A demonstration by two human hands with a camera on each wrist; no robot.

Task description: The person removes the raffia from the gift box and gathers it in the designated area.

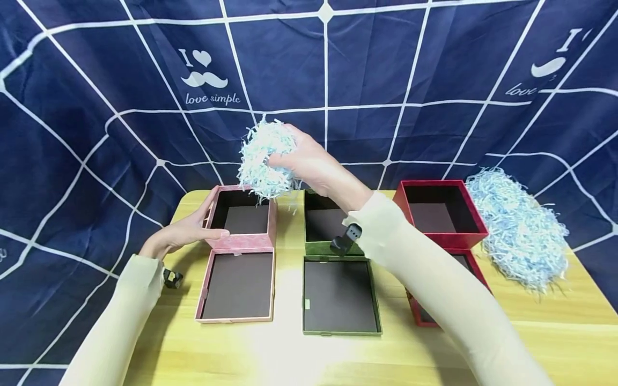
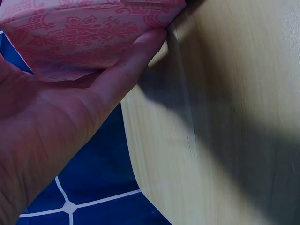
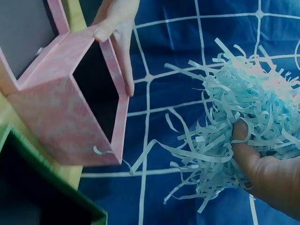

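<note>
A loose clump of pale blue shredded paper (image 1: 264, 153) is gripped in my right hand (image 1: 311, 163), raised above the back right of an open pink box (image 1: 243, 242). Strips dangle from the clump, one reaching close to the box's wall in the right wrist view. My left hand (image 1: 185, 231) holds the pink box at its near left corner, thumb (image 2: 136, 61) along the patterned front wall and fingers along the left side. In the left wrist view those fingers are mostly hidden. Inside the pink box, the dark floor shows.
An open green box (image 1: 316, 247), partly behind my right forearm, stands in the middle; an open red box (image 1: 449, 239) is to its right. Their lids lie toward me, like the pink lid (image 1: 236, 287). A large shredded paper pile (image 1: 523, 230) sits at far right.
</note>
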